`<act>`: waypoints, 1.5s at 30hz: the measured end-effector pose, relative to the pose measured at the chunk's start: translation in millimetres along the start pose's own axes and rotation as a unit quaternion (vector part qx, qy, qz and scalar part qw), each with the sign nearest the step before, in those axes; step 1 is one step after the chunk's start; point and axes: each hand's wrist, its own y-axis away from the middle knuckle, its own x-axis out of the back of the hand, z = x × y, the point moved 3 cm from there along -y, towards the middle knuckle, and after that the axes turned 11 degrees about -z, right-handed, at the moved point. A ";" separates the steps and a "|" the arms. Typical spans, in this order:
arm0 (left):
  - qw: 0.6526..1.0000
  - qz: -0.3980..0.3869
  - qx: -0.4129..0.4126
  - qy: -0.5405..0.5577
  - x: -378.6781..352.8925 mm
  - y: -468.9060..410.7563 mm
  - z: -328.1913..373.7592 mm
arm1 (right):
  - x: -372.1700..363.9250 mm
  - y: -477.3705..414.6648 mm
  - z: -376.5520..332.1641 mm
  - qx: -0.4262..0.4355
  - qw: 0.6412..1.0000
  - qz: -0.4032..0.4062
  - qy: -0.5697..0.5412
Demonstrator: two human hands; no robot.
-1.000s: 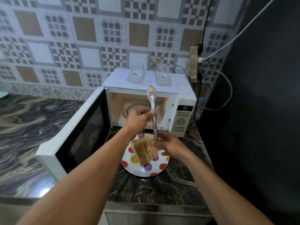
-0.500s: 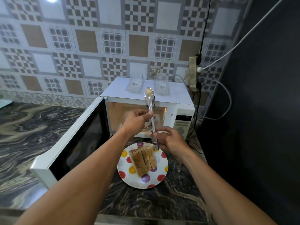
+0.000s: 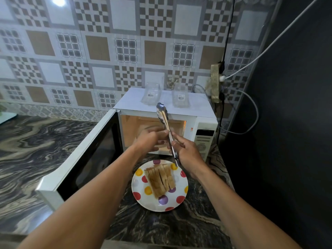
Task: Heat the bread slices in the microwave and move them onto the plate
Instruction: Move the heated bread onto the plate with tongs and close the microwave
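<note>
Steel tongs (image 3: 166,130), slim and shiny, stand nearly upright between our two hands, their scalloped tips pressed together and raised in front of the open white microwave (image 3: 201,123). Our right hand (image 3: 186,153) pinches the lower part of the tongs, fingers wrapped around the handle end just above the plate. Our left hand (image 3: 152,139) is blurred beside the middle of the tongs, fingers loosely curled; we cannot tell whether it grips them or only touches them. Below, the toasted brown bread slices (image 3: 160,178) lie fanned in an overlapping row on the round white plate with coloured polka dots (image 3: 143,200), which sits on the dark marbled stone surface (image 3: 32,151) just in front of the microwave. The microwave's black-glass door (image 3: 86,162) swings wide to the left, and its cavity glows orange inside. Two clear plastic containers (image 3: 151,94) with barcode labels rest on top of the microwave, near the patterned tile wall (image 3: 100,51). To the right, a white cable (image 3: 269,45) and a black cable (image 3: 229,31) run to a socket strip (image 3: 214,83) beside the dark wall.
</note>
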 end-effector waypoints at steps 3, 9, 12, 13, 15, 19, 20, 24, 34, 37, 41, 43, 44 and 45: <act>1.000 -0.006 0.008 0.006 -1.9 3.0 -10.1 | -7.2 1.4 -0.4 -0.013 1.000 -0.018 -0.005; 0.995 0.072 -0.026 0.066 -2.5 0.3 -18.7 | -19.2 9.2 3.8 -0.027 0.997 -0.008 -0.070; 0.988 0.096 -0.027 0.115 -5.0 -0.7 -26.9 | -19.8 13.0 10.6 -0.043 0.999 0.006 -0.005; 0.987 0.107 -0.026 0.115 -4.2 -0.8 -30.5 | -17.9 12.4 15.0 -0.053 0.998 0.014 0.044; 0.988 0.132 -0.009 0.074 -0.8 2.7 -38.2 | -11.3 11.6 26.2 -0.090 0.985 0.026 0.145; 0.986 0.162 0.021 -0.033 11.0 11.2 -58.3 | 3.0 11.4 50.5 -0.132 0.950 0.010 0.282; 0.983 0.172 0.033 -0.054 13.1 12.7 -65.4 | 6.1 10.5 58.2 -0.142 0.939 -0.001 0.312; 0.966 0.225 0.064 -0.110 19.9 18.7 -93.2 | 12.6 2.2 94.2 -0.179 0.896 -0.062 0.402; 0.906 0.324 0.174 -0.209 11.0 37.1 -160.9 | 13.7 -27.4 175.1 -0.196 0.819 -0.188 0.505; 0.891 0.324 0.228 -0.222 7.4 37.5 -179.3 | 13.3 -32.9 186.3 -0.186 0.815 -0.202 0.510; 0.896 0.305 0.245 -0.211 2.1 29.8 -199.3 | 13.8 -37.1 195.2 -0.186 0.811 -0.208 0.515; 0.899 0.303 0.242 -0.204 0.9 25.6 -204.4 | 14.4 -37.0 195.9 -0.184 0.818 -0.202 0.506; 0.900 0.303 0.241 -0.200 1.1 23.6 -205.8 | 15.0 -38.3 196.3 -0.182 0.824 -0.195 0.500; 0.901 0.304 0.241 -0.196 0.8 21.5 -207.9 | 16.1 -39.3 196.5 -0.180 0.828 -0.188 0.497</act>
